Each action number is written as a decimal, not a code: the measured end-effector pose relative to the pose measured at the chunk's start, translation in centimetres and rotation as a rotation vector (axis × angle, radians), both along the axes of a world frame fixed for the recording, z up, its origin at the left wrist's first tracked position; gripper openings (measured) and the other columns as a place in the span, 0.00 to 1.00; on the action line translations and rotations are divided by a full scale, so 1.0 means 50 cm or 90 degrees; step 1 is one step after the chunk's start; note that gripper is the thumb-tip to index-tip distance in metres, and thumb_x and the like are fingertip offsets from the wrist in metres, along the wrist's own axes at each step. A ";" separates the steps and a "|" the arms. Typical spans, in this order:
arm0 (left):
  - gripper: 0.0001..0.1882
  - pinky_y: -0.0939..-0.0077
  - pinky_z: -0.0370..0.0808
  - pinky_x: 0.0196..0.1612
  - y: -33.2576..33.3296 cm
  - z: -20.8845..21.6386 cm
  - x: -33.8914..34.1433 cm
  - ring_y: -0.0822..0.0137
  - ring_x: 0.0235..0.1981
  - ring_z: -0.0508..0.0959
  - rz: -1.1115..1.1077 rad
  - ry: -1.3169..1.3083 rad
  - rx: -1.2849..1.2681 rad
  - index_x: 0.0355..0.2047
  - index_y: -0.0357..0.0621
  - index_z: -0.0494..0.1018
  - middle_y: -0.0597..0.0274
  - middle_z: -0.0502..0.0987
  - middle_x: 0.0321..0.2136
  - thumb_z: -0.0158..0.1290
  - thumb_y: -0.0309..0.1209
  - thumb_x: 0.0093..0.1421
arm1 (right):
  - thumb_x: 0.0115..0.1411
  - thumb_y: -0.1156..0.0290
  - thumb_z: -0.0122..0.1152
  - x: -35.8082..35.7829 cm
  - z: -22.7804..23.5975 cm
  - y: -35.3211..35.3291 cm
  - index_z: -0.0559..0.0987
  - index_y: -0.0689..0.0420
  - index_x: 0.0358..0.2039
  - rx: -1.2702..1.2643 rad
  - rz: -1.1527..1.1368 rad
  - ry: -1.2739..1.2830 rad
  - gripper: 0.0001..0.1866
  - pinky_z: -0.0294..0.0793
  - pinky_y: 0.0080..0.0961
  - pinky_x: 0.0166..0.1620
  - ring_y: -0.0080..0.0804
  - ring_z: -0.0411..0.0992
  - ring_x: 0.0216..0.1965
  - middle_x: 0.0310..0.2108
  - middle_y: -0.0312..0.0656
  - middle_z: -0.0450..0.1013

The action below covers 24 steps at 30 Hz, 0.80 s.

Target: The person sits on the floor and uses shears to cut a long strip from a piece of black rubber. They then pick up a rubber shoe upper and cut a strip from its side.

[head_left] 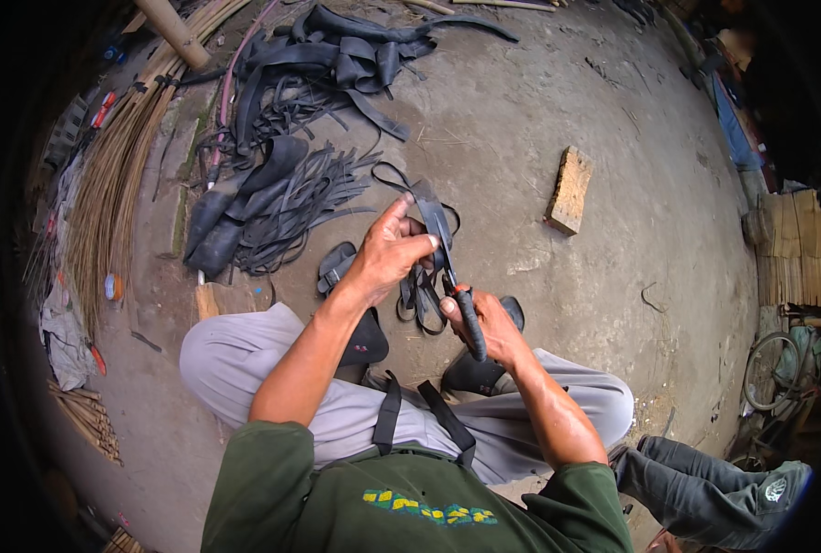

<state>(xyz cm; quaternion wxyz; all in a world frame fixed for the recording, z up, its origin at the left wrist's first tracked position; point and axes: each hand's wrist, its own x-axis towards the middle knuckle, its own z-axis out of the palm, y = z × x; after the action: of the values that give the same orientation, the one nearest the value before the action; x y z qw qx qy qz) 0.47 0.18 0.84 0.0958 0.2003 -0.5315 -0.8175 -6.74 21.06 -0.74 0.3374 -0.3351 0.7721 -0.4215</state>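
My right hand (493, 334) is closed around the black-wrapped handle of a pair of scissors (471, 323), whose blades point up and away from me. My left hand (385, 256) pinches a black rubber strip (431, 214) beside the blades. The strip lies against the blades; whether they are cutting into it cannot be made out. One loop of it curls out past my left fingertips. Below my hands, narrow rubber strips (420, 300) hang or lie between my feet.
Cut rubber strips (291, 207) and larger rubber pieces (337, 60) are heaped at the far left. Bundled thin sticks (120, 175) lie left of them. A wooden block (570, 191) rests on the floor to the right. At lower right is another person's dark-trousered leg (696, 488).
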 end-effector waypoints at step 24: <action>0.20 0.79 0.76 0.36 0.002 0.021 0.001 0.78 0.34 0.78 0.003 0.031 -0.014 0.56 0.38 0.70 0.65 0.78 0.34 0.58 0.23 0.64 | 0.66 0.36 0.59 -0.004 0.021 0.006 0.71 0.56 0.26 0.042 -0.002 -0.042 0.32 0.59 0.28 0.24 0.21 0.60 0.20 0.15 0.30 0.61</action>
<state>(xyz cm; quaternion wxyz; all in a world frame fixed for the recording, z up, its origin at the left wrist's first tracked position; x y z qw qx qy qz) 0.51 0.30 1.88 0.1133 0.1804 -0.5377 -0.8158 -6.95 21.36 0.29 0.3729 -0.3083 0.7744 -0.4076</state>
